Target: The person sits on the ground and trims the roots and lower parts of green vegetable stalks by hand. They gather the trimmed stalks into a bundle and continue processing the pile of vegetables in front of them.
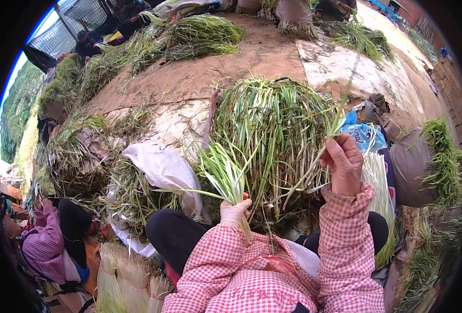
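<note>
My left hand is closed around a small bunch of pale green leafy stalks, their leaves fanning away from me. Raised on the right, my right hand pinches a thin leafy stalk between thumb and fingers. Just beyond both hands stands a large heap of long green stalks, with some withered brown strands hanging down its near side. Beside my right knee lies a bundle of cleaned, whitish stalks.
Tied pale bundles stand at lower left. A white sack partly covers loose stalks. Another person sits at left; more people work at the far edge. A wrapped bundle is at right. Brown ground sheets carry scattered leaf scraps.
</note>
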Demonstrator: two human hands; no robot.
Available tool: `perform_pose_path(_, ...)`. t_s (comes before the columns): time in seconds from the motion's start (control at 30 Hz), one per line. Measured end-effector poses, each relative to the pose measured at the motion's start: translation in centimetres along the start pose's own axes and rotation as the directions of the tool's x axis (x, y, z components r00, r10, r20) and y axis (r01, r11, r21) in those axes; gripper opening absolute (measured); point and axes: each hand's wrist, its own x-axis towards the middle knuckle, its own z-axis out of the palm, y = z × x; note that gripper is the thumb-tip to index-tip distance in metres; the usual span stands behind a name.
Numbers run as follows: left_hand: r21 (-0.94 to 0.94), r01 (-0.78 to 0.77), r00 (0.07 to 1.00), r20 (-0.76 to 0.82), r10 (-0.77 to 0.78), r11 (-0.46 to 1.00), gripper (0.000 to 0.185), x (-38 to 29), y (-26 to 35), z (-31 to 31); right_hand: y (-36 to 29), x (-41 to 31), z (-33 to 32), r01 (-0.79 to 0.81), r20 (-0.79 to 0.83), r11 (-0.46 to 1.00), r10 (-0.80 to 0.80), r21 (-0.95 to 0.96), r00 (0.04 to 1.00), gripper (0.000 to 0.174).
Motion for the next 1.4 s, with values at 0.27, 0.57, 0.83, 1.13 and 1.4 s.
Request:
perform_pose_path(0.27,-0.118,-0.117,0.948,0.282,0.146,0.986,0.024,-4.2,3.3,1.5,5.9,-4.1,3.1,-0.225,0.119,0.93,0.268,-0.29,0.956,0.013)
perform_pose_path(0.57,-0.187,-0.026,0.949,0.304,0.084,0.982,0.015,-2.6,3.7,0.5,8.7,-8.4,2.2,-0.564,0.506,0.775,0.621,-0.285,0.598,0.039)
perform_pose_path(0.83,-0.428,-0.163,0.957,0.152,0.249,0.889,0.016,-1.3,7.0,-1.9,13.2,-12.8,0.0,-0.267,0.594,0.902,0.425,-0.338,0.683,0.016)
perform_pose_path(1.13,-0.542,-0.225,0.938,0.106,0.331,0.809,0.014,-0.9,9.5,-5.6,16.4,-12.6,-2.7,0.202,0.384,0.326,0.802,-0.923,0.457,0.026)
perform_pose_path(1.4,-0.522,-0.158,0.955,0.135,0.265,0.838,0.017,-1.2,7.2,-4.1,7.9,-12.7,3.7,-0.342,0.512,0.858,0.506,-0.384,0.694,0.021)
